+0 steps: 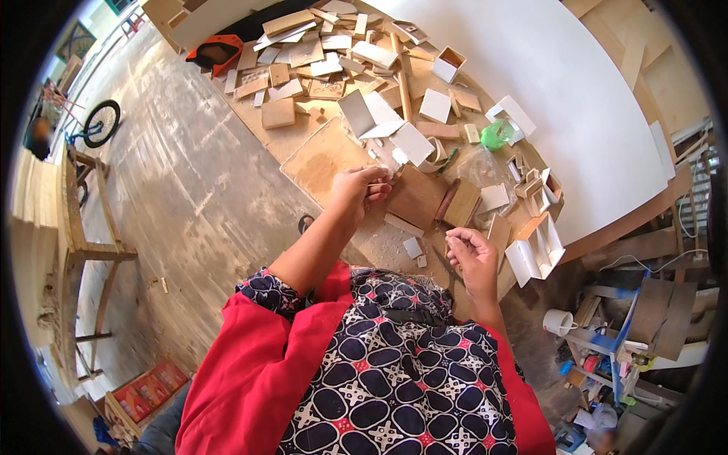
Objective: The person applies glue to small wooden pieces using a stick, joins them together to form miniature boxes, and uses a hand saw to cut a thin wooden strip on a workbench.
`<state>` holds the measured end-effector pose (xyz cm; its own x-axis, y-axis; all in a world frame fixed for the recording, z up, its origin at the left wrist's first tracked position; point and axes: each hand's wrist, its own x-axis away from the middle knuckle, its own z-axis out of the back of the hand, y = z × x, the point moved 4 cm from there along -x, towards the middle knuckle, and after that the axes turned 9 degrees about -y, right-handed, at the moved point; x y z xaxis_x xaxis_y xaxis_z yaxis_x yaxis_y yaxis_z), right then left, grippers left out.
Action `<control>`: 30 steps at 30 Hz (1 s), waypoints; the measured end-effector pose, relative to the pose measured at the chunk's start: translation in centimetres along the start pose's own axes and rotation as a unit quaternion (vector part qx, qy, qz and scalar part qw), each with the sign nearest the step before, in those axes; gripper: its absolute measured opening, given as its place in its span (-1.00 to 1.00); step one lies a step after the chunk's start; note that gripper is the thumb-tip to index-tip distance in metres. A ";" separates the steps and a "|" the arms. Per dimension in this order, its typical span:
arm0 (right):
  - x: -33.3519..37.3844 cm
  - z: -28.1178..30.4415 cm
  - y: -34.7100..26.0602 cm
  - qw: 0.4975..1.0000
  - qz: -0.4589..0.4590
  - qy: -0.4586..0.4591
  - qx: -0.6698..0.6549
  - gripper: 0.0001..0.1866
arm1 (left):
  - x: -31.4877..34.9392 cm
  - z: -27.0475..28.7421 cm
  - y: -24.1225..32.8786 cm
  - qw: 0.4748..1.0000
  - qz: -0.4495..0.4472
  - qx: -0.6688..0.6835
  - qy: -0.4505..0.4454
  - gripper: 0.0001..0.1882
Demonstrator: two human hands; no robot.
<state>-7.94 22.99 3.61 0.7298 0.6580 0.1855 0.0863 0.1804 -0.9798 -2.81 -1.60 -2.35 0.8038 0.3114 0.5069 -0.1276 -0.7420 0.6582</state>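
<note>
My left hand [359,194] is raised over the workbench with its fingers pinched together. A small pale bit shows at its fingertips, too small to name. Further right and nearer to me, my right hand [474,258] is closed, thumb against curled fingers. What it holds, if anything, is hidden. Between the hands lie a flat brown wooden board [416,194] and a lighter wooden block [462,203]. Small white offcuts [412,247] lie on the bench below the board. Beyond my left hand, white panels [373,115] lie beside a roll of tape [435,155].
A heap of wood offcuts [307,51] covers the bench's far end, with an orange object [215,54] beside it. White open boxes [535,250] and green plastic [497,135] are at the right. A large white sheet [576,121] borders the bench. A wooden trestle [98,250] stands left.
</note>
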 end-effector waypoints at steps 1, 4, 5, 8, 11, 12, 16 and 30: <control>0.1 0.0 -0.1 1.000 0.002 0.005 -0.003 -0.84 | 0.0 0.0 0.1 1.000 0.003 0.001 0.003 -0.86; 0.4 0.3 0.1 1.000 0.004 0.012 -0.012 -0.85 | 0.0 -0.3 0.0 1.000 0.006 -0.006 0.006 -0.87; 0.6 0.4 0.2 1.000 0.004 0.013 -0.015 -0.85 | 0.1 -0.4 -0.1 1.000 0.006 -0.010 0.006 -0.88; 0.6 0.5 0.3 1.000 0.012 0.016 -0.016 -0.85 | 0.4 -0.8 0.3 1.000 0.005 -0.003 0.022 -0.90; 1.0 0.7 0.2 0.999 0.015 0.028 -0.024 -0.89 | 0.2 -0.8 0.1 1.000 0.007 -0.014 0.022 -0.91; 1.1 0.8 0.3 0.999 0.015 0.029 -0.027 -0.89 | 0.2 -0.8 0.1 1.000 0.005 -0.016 0.021 -0.91; 1.4 1.1 0.6 0.999 0.015 0.033 -0.036 -0.89 | 0.2 -1.0 0.1 1.000 -0.001 -0.025 0.020 -0.91; 2.7 2.4 2.0 0.998 0.001 0.042 -0.044 -0.87 | 2.6 -0.7 4.0 0.995 -0.072 0.058 -0.027 -0.88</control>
<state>-7.44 26.91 2.38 0.7838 0.5944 0.1800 0.1407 0.1123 -0.9837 -1.61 -3.34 2.01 0.8389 0.3903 0.3793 0.0576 -0.7567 0.6512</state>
